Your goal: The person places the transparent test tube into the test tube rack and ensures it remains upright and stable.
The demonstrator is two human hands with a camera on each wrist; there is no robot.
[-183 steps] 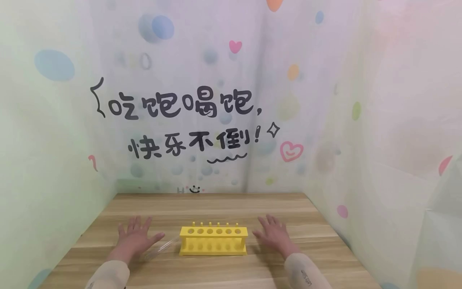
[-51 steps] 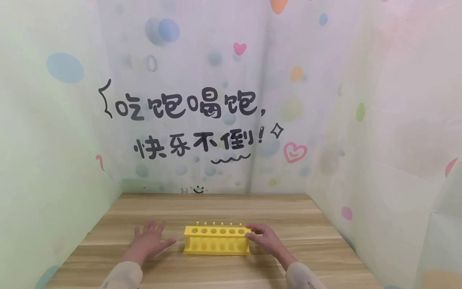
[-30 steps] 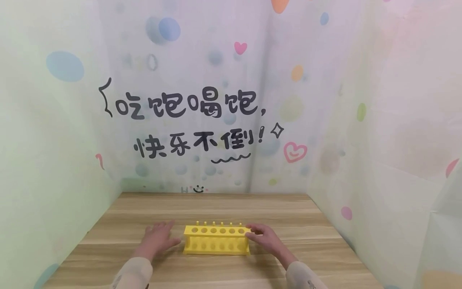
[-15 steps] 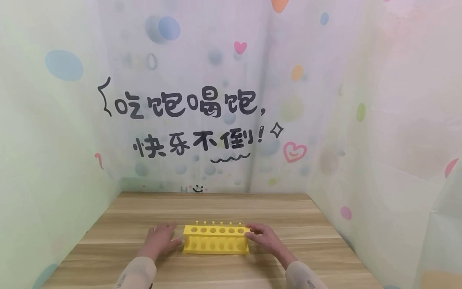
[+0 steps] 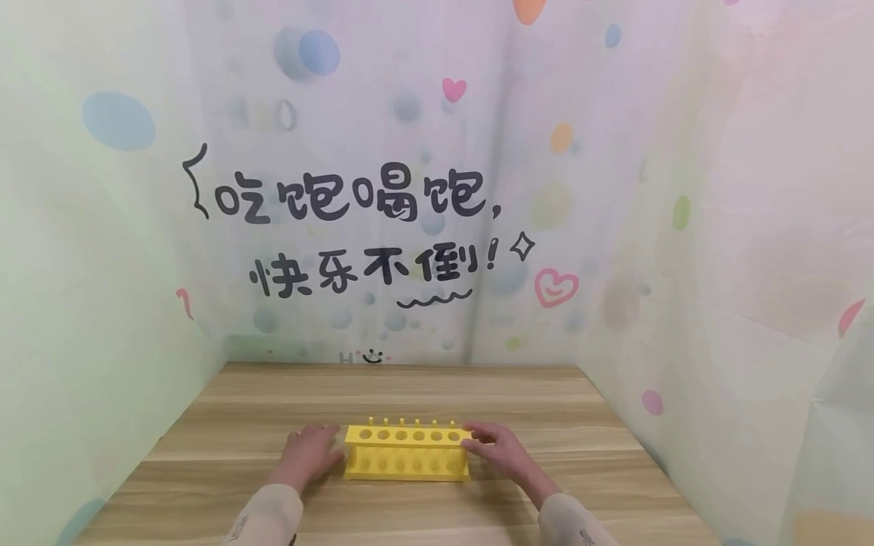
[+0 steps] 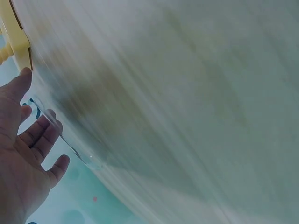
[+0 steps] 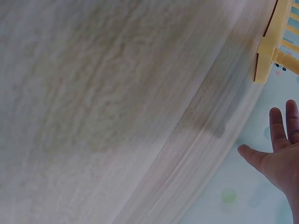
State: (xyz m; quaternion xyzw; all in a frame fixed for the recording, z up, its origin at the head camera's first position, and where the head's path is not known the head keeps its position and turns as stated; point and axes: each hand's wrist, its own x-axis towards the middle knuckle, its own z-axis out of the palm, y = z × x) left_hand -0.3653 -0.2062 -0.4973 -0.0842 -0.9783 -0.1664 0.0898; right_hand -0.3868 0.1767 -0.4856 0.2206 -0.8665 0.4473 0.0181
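A yellow test tube rack (image 5: 407, 438) with a row of round holes stands upright on the wooden table (image 5: 423, 394). At its left end is my left hand (image 5: 309, 455), with the thumb near the rack's corner in the left wrist view. There, a clear glass tube (image 6: 77, 152) lies on the table by my fingertips; whether they touch it is hard to tell. The head view hides this tube behind the hand. My right hand (image 5: 501, 450) is beside the rack's right end, and the right wrist view shows its fingers extended, apart from the rack, holding nothing.
Several short yellow pegs (image 5: 401, 422) rise along the rack's back edge. A printed curtain (image 5: 382, 318) with dark lettering and coloured spots closes off the table's far edge. Pale walls (image 5: 724, 341) stand along the left and right sides.
My left hand has moved right, close to the rack, and its fingers have drawn in. The right hand came to the rack's right end earlier and has stayed there. The rack stands still.
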